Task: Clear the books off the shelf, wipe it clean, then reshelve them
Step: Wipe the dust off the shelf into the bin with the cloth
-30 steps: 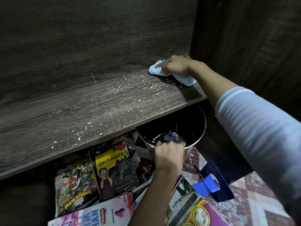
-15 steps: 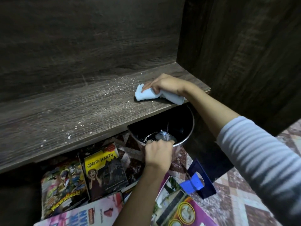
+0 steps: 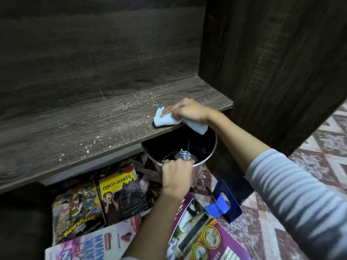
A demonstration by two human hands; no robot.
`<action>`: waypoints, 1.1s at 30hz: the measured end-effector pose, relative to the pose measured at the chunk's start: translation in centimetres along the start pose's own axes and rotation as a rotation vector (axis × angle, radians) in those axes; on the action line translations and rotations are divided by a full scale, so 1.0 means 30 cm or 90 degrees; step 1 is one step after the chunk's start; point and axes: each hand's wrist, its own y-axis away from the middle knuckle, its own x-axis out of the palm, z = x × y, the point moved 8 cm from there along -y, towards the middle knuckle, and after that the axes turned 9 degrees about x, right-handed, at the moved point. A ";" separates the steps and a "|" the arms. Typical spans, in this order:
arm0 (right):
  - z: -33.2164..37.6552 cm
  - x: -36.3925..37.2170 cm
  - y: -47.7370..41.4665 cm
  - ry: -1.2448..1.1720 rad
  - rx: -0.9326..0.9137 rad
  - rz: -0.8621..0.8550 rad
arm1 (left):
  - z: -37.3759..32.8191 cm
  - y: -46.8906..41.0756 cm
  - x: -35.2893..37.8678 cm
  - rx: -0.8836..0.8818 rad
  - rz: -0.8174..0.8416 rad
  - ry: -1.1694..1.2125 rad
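A pale blue cloth [image 3: 163, 120] is gripped in the right hand [image 3: 187, 111] and pressed on the front edge of the wooden shelf [image 3: 84, 128], near its right end. One tail of the cloth hangs over the edge, above a metal bucket [image 3: 207, 158]. The bucket's rim is grasped by the left hand [image 3: 177, 175], whose fingertips are hidden inside. The bucket's contents are too dark to be made out. White crumbs [image 3: 93, 141] are scattered on the shelf. The books [image 3: 120, 192] are laid on the floor below, partly hidden under the shelf and the left forearm, some cut off by the frame. A blue bookend [image 3: 223, 205] is stood beside them.
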 end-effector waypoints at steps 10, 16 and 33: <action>0.003 0.009 0.159 0.006 -0.101 -0.147 | -0.004 0.033 -0.016 -0.007 0.023 -0.018; -0.083 -0.176 0.110 0.131 0.045 -0.361 | 0.020 0.046 -0.018 -0.013 0.003 -0.023; -0.009 0.049 0.029 0.335 0.051 -0.174 | 0.037 0.043 -0.022 -0.033 -0.015 -0.007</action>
